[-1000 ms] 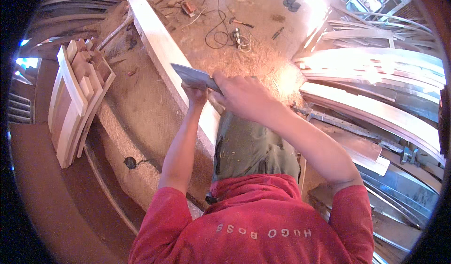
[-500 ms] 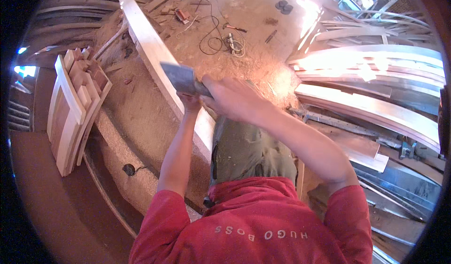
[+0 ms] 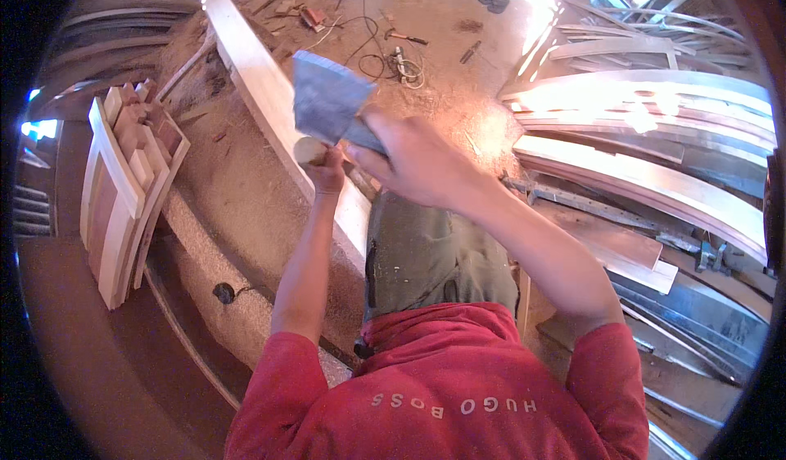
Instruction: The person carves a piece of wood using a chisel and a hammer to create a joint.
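Both hands gripped one tool over the plank [image 3: 246, 75], a long pale curved board that ran from the top of the view down toward the person's knees. The tool was an adze [image 3: 327, 104] with a broad grey blade raised above the plank, its flat face turned toward the camera. The left hand [image 3: 327, 169] was closed tight round the round wooden handle end just below the blade, fingers wrapped fully. The right hand [image 3: 413, 161] was closed too, clamped over the handle beside the blade's lower right corner, knuckles up; how the fingers sat under it could not be told.

Left of the plank lay a spread of sawdust [image 3: 237, 198], and farther left stood a stack of short wood pieces [image 3: 123, 190] leaning together. Right of the plank, well apart, several more curved boards [image 3: 655, 182] lay side by side in bright light. Beyond the plank's far end, cables and small tools [image 3: 393, 51] were scattered on the floor.
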Demonstrator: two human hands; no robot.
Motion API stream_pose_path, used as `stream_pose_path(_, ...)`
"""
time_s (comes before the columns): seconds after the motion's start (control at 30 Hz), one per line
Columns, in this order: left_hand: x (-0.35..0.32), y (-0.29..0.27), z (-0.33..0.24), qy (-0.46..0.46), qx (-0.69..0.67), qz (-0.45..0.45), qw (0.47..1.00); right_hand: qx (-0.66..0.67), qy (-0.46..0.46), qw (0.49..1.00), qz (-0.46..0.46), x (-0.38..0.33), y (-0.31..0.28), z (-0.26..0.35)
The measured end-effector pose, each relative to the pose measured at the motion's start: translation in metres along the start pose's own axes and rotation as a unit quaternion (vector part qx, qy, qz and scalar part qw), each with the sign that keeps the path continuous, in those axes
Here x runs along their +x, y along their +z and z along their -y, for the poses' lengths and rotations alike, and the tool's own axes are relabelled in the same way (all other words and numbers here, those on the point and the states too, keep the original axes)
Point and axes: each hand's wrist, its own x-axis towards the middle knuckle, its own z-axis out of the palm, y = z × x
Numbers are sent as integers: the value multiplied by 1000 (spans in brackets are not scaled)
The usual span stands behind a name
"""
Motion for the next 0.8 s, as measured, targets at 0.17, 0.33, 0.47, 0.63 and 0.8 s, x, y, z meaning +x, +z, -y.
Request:
stream_pose_path(0.17,63,-47,-51,-78,-275,190,939,66,39,995,-57,-31,-18,6)
stream_pose_path(0.33,-16,-19,-60,62,95,250,962,69,98,989,-90,-59,6,-8)
stream_pose_path(0.47,-50,46,-108,251,132,285,916,2,212,968,-135,-109,32,-39)
stream_pose_path(0.63,-42,40,-109,252,102,301,914,46,302,942,-141,-141,46,-55)
stream_pose_path(0.8,-37,36,-100,236,87,301,920,147,336,916,-161,-140,56,-52)
